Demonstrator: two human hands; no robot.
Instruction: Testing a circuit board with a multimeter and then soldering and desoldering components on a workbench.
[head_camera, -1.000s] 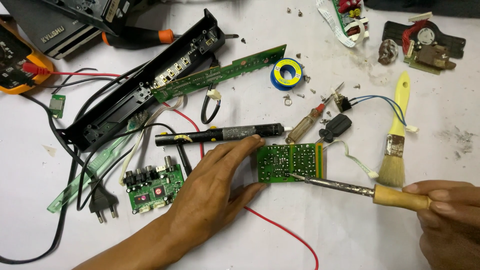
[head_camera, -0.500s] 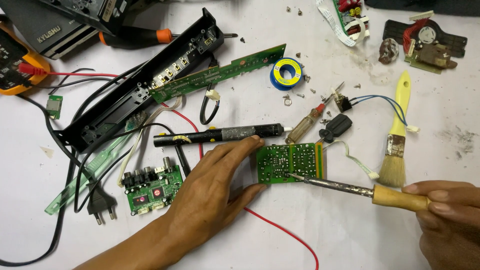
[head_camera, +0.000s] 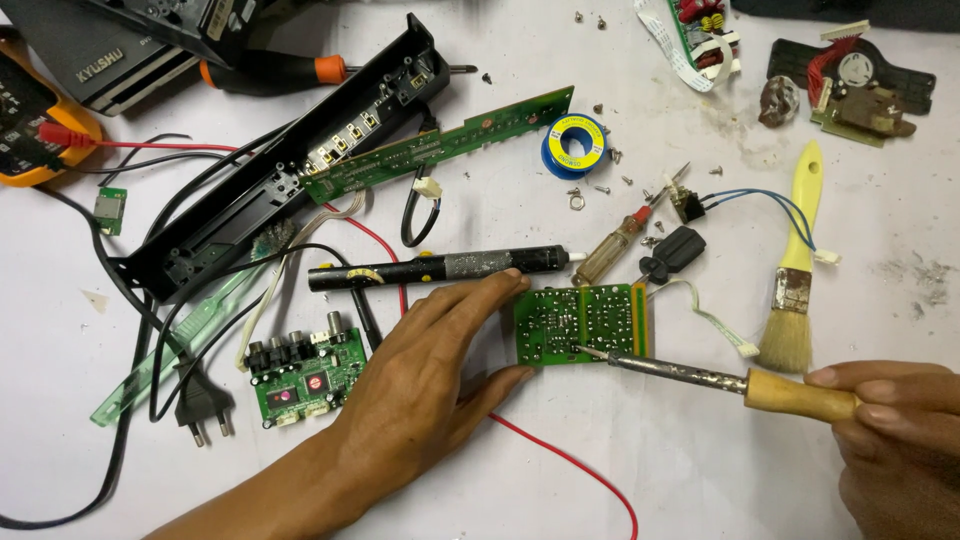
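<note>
Nearest the camera, the right hand (head_camera: 900, 430) is closed around the wooden handle of a soldering iron (head_camera: 700, 375), fingers wrapped together on the grip. The iron's metal shaft runs leftward, and its tip rests on the lower edge of a small green circuit board (head_camera: 583, 322) lying solder side up. The left hand (head_camera: 440, 370) lies flat on the table with fingers spread apart, clamping nothing; its fingertips press against the board's left edge to steady it. A red wire (head_camera: 570, 460) trails out from under that hand toward the lower edge.

Judged from the tip's position, soldering on this board is in progress. No solder is being fed by hand, and whether any joint is finished is too small to tell.

Just beyond the fingers lies a black desoldering pump (head_camera: 440, 268), touching the index fingertip. To the left sit a green audio-jack board (head_camera: 300, 375) and a black mains plug (head_camera: 205, 410). To the right are two small screwdrivers (head_camera: 640, 245) and a yellow-handled brush (head_camera: 795, 290).

Further back, a long black plastic housing (head_camera: 290, 170) lies diagonally with a long narrow green board (head_camera: 450, 140) beside it, then a blue solder spool (head_camera: 575, 145) and loose screws. At the far left corner is an orange multimeter (head_camera: 30, 130); at the far right, a disc-drive mechanism (head_camera: 860, 85).

The surface is a white table covering (head_camera: 700, 480), smudged and cluttered. No room beyond it shows.
</note>
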